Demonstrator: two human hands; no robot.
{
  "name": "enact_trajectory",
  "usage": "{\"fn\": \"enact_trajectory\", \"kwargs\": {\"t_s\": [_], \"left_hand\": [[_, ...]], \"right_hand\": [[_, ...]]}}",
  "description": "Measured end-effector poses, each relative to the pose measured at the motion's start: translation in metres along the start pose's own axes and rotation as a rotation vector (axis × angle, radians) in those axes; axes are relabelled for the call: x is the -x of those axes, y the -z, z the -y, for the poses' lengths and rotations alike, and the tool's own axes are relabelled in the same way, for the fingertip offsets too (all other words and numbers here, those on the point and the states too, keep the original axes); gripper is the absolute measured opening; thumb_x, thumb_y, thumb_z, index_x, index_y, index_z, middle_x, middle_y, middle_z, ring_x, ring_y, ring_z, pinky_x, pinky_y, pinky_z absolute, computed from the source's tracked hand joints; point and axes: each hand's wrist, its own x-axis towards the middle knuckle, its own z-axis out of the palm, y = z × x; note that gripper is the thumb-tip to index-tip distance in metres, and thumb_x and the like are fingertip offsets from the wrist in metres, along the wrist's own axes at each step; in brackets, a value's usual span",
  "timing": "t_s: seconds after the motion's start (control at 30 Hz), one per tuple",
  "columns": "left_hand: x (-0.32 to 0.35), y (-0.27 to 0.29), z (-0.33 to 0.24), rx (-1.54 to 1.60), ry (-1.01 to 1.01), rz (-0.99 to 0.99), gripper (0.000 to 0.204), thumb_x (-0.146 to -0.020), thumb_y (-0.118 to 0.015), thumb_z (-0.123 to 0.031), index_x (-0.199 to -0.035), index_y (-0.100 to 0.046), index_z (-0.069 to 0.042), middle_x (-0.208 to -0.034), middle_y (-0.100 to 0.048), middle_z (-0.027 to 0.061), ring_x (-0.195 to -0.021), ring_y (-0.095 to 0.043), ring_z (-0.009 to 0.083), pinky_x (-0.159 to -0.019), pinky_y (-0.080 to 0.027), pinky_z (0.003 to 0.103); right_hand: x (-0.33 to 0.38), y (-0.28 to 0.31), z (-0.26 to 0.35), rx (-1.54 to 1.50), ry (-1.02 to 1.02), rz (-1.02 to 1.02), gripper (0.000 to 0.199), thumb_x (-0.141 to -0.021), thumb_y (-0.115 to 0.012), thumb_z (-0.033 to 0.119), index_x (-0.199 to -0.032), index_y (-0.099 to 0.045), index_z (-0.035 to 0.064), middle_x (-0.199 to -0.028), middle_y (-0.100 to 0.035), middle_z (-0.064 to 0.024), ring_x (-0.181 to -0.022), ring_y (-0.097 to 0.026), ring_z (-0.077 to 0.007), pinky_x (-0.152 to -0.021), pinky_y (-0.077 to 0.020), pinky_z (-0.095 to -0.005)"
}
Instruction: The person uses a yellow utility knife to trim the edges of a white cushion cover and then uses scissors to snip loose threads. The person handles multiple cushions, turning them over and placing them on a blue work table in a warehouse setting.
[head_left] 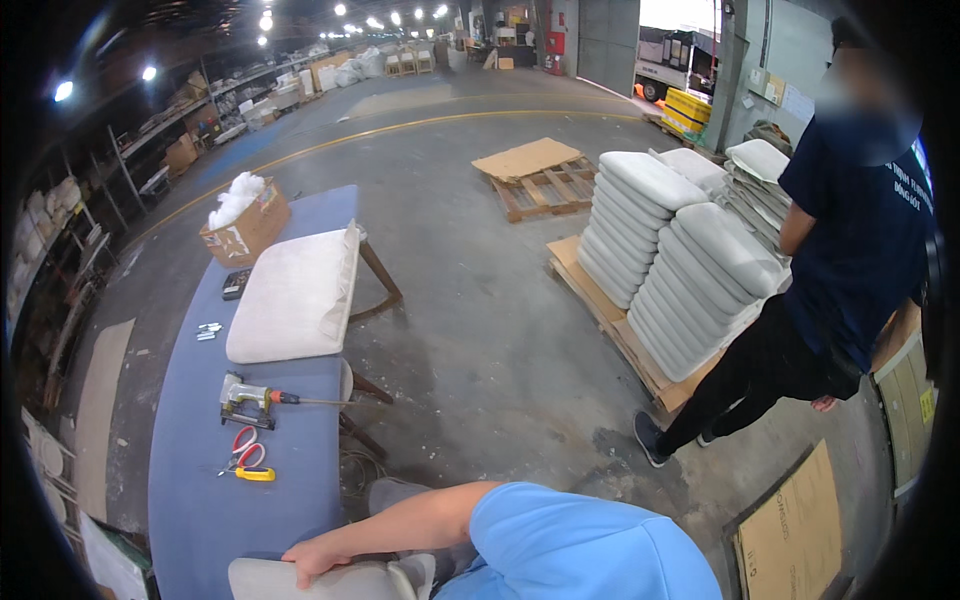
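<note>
My left hand point(312, 560) lies at the bottom edge with its fingers curled over the top edge of a pale grey seat cushion point(340, 583). My bare forearm runs back to a light blue sleeve. The cushion sits at the near end of a long table covered in blue cloth point(185, 500). My right hand is out of view. Farther along the table are red-handled scissors point(244, 443), a yellow-handled tool point(254, 474) and a pneumatic staple gun point(245, 398). Beyond them lies a larger off-white cushion point(295, 295).
A cardboard box of white stuffing point(245, 228) stands at the table's far end. Stacks of grey cushions point(680, 270) rest on a wooden pallet to the right, where a person in a dark shirt point(855, 240) stands. Another pallet point(535, 178) lies beyond; cardboard point(795, 530) lies on the floor.
</note>
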Motion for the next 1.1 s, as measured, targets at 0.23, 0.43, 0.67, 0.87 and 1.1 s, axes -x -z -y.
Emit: {"fn": "enact_trajectory", "kwargs": {"t_s": [0.23,0.43,0.67,0.87,1.1], "left_hand": [[-0.006,-0.003,-0.005,-0.01,0.009,0.007,0.036,-0.108,-0.049,-0.021,-0.121,-0.065,0.008,-0.118,-0.066,0.0274,-0.111,-0.065,0.0384,-0.097,-0.049,0.044],[-0.009,-0.004,-0.008,-0.013,0.035,0.0,0.038,-0.108,-0.049,-0.023,-0.123,-0.064,0.009,-0.121,-0.065,0.0281,-0.113,-0.064,0.0389,-0.098,-0.048,0.044],[-0.017,-0.014,-0.03,0.007,0.015,0.018,0.04,-0.108,-0.048,-0.024,-0.125,-0.062,0.009,-0.124,-0.063,0.0289,-0.116,-0.062,0.0393,-0.1,-0.047,0.044],[-0.029,-0.022,-0.036,0.013,0.01,0.042,0.042,-0.109,-0.047,-0.026,-0.127,-0.061,0.01,-0.127,-0.062,0.0296,-0.118,-0.061,0.0398,-0.102,-0.046,0.044],[-0.031,-0.024,-0.026,0.03,0.066,0.044,0.045,-0.109,-0.046,-0.027,-0.129,-0.06,0.01,-0.13,-0.06,0.0304,-0.12,-0.06,0.0403,-0.104,-0.045,0.044]], "right_hand": [[-0.006,-0.008,-0.017,0.266,0.089,-0.185,0.068,-0.082,-0.073,0.032,-0.141,-0.055,0.0031,-0.136,-0.061,-0.0214,-0.128,-0.058,-0.0365,-0.104,-0.0483,-0.0469],[0.001,-0.004,-0.005,0.333,0.2,-0.351,0.07,-0.085,-0.071,0.039,-0.141,-0.054,0.0013,-0.138,-0.059,-0.0261,-0.13,-0.056,-0.0413,-0.11,-0.0446,-0.0477],[-0.043,0.009,0.021,0.555,0.657,-0.574,0.047,-0.09,-0.071,0.033,-0.121,-0.07,-0.0019,-0.117,-0.072,-0.0239,-0.111,-0.068,-0.038,-0.097,-0.0532,-0.0474],[-0.033,0.042,-0.024,0.622,0.57,-0.389,0.067,-0.087,-0.074,0.045,-0.142,-0.06,0.0088,-0.136,-0.063,-0.0275,-0.127,-0.061,-0.039,-0.11,-0.0472,-0.0473],[0.115,0.037,-0.058,0.425,0.34,-0.778,0.022,-0.092,-0.067,0.025,-0.104,-0.071,0.006,-0.094,-0.074,-0.0161,-0.096,-0.07,-0.0372,-0.081,-0.0536,-0.049]]}}
